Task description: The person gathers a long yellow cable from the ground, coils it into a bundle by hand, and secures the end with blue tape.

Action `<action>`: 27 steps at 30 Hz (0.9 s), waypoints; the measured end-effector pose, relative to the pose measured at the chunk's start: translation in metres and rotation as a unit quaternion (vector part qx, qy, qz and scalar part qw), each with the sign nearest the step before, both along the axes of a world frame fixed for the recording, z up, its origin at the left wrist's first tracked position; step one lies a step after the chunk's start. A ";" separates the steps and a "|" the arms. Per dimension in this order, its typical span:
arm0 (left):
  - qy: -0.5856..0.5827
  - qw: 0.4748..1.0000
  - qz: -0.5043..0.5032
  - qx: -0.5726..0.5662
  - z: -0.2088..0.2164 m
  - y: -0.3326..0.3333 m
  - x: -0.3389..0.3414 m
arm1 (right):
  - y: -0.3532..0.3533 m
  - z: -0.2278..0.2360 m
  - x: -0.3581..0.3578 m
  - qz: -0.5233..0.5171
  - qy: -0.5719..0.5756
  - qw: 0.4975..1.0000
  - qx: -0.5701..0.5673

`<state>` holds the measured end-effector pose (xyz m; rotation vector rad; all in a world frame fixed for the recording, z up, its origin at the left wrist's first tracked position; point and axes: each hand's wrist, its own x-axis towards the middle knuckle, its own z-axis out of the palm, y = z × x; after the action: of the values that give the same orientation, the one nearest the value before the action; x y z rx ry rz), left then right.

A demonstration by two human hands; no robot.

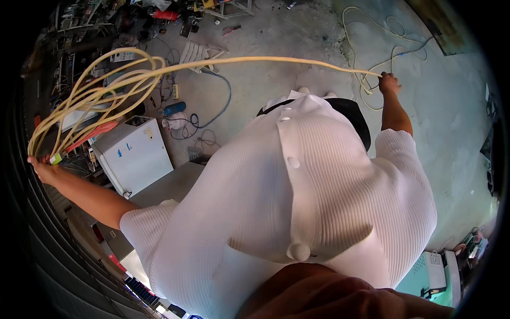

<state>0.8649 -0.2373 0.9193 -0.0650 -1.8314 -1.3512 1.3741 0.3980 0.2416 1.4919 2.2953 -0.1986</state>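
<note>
My arms are spread wide, with a long yellow hose (249, 60) stretched between them across the front of my body. At the far left my left hand (45, 169) is closed around several gathered loops of it. A small yellow-green and white piece (56, 158) shows beside those fingers; whether it belongs to the hose I cannot tell. On the right, my right hand (390, 83) grips the hose where the taut stretch ends. Past that hand, more of the hose lies in loose curves on the floor at the upper right.
A white box-shaped appliance (135, 154) stands below the coils. Near it are a blue cylinder (174, 109), a blue hose (229, 98) and a white slatted chair (197, 56). Cluttered tools and parts fill the upper left. Dark slats (32, 234) run along the left edge.
</note>
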 end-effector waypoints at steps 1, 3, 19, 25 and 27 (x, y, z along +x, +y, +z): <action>-0.002 0.998 0.060 0.014 0.013 -0.036 -0.016 | 0.003 0.004 0.007 0.002 0.000 1.000 0.007; 0.032 0.987 0.115 0.107 0.009 -0.089 -0.051 | 0.017 0.008 0.017 -0.009 -0.004 1.000 0.027; -0.529 0.789 -0.249 0.189 -0.357 0.049 -0.103 | -0.033 0.144 -0.035 0.276 0.299 0.911 -0.072; -0.581 0.578 -0.501 0.278 -0.449 0.192 -0.032 | -0.098 0.212 -0.098 0.455 0.274 0.832 -0.160; -0.559 0.544 -0.563 0.273 -0.462 0.246 0.006 | -0.112 0.222 -0.117 0.475 0.287 0.813 -0.175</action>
<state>0.8708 0.0088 0.4573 -0.0441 -2.2084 -3.4945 1.2575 0.2860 0.4632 -0.0324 2.9314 -0.7931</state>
